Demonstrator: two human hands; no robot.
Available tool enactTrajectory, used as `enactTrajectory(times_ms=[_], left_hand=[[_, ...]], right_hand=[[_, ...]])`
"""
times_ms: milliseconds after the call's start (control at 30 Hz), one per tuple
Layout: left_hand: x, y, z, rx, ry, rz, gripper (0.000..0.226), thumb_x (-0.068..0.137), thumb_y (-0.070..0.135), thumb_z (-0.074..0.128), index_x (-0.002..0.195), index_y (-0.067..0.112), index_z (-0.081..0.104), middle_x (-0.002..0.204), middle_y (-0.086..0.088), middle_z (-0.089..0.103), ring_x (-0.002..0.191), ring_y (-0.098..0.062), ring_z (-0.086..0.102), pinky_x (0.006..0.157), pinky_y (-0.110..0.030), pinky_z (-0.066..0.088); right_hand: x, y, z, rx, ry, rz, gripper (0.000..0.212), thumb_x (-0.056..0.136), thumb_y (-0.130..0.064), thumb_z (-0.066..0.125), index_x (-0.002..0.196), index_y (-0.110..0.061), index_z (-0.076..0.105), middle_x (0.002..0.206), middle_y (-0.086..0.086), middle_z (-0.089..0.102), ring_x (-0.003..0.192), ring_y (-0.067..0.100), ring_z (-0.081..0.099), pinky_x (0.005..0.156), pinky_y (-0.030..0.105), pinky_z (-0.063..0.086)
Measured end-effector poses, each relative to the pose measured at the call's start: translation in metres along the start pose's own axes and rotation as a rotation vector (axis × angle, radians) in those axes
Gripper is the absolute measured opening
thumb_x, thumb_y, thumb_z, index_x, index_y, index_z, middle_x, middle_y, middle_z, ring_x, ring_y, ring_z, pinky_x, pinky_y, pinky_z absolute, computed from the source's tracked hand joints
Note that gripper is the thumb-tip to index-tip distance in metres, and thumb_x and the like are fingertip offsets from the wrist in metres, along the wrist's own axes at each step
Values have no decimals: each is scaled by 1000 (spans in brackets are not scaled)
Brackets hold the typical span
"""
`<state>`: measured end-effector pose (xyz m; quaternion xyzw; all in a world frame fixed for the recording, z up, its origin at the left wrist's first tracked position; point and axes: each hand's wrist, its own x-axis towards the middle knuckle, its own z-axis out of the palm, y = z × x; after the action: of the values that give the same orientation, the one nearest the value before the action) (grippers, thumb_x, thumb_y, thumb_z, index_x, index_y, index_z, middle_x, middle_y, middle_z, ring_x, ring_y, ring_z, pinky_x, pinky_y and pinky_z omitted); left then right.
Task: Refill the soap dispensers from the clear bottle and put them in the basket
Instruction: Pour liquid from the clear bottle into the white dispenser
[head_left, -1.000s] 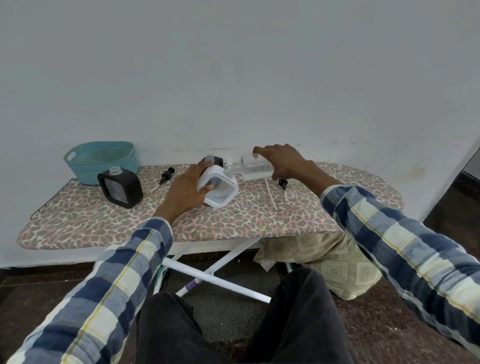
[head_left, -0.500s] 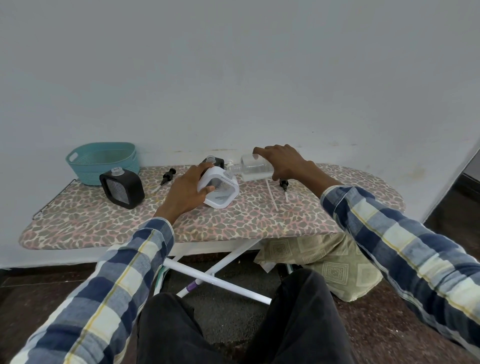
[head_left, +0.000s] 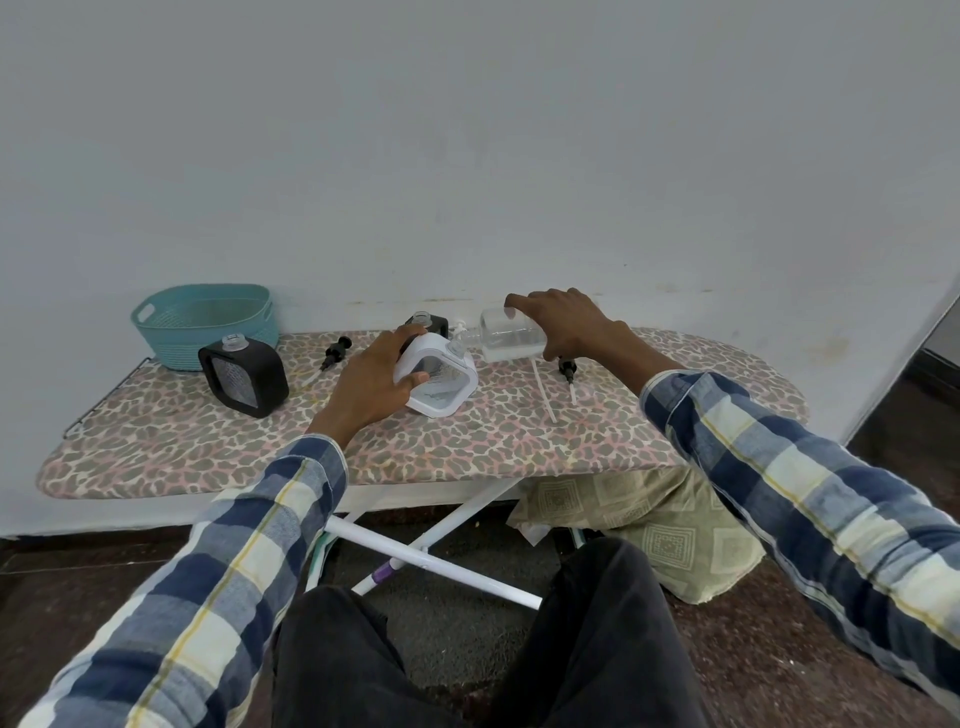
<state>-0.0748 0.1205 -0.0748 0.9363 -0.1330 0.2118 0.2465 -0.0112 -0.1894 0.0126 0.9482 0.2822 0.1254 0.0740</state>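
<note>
My left hand (head_left: 370, 382) grips a white square soap dispenser (head_left: 439, 383), tilted on the ironing board (head_left: 467, 441) with its open neck toward the right. My right hand (head_left: 569, 322) holds the clear bottle (head_left: 506, 340) on its side, its spout at the white dispenser's neck. A black dispenser (head_left: 244, 376) with an open neck stands at the left. Another black dispenser (head_left: 428, 323) is partly hidden behind the white one. The teal basket (head_left: 205, 325) sits at the board's far left.
Two black pump heads with tubes lie loose on the board, one (head_left: 335, 353) left of my left hand, one (head_left: 567, 371) under my right wrist, beside a white tube (head_left: 543, 392). A wall stands right behind the board. A patterned cushion (head_left: 649, 525) lies on the floor.
Both hands keep their hold, with the bottle still tipped against the white dispenser. Only the camera view has shifted slightly.
</note>
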Motion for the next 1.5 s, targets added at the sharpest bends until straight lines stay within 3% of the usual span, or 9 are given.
enactTrajectory(times_ms=[467,1033,1367,1500], left_hand=[[0,-4,2,15,7,6,67,94,33,79,150,38,43,126,1,66,99,-24,68,83,-43,60],[0,-4,5,-9,14,-3,67,95,31,78,153,34,44,132,-3,63,105,-26,67,85,-42,57],[-22,-7,10,-126,93,-82,65,98,33,75,152,38,40,137,5,60,105,-16,63,87,-39,56],[-38,-9,15,-218,151,-173,65,99,38,73,153,41,37,132,4,64,104,-19,66,85,-37,55]], right_hand=[[2,1,2,0,5,-3,81,69,-8,84,135,-29,43,92,-4,53,82,24,50,74,36,33],[3,2,3,-31,19,-6,81,70,-7,84,136,-30,43,93,-4,53,84,25,53,75,36,34],[0,-14,25,213,49,30,84,67,-20,92,134,-30,42,107,5,66,89,30,61,69,37,45],[-2,-24,40,421,102,77,84,65,-22,95,130,-29,43,113,6,67,92,29,62,73,43,57]])
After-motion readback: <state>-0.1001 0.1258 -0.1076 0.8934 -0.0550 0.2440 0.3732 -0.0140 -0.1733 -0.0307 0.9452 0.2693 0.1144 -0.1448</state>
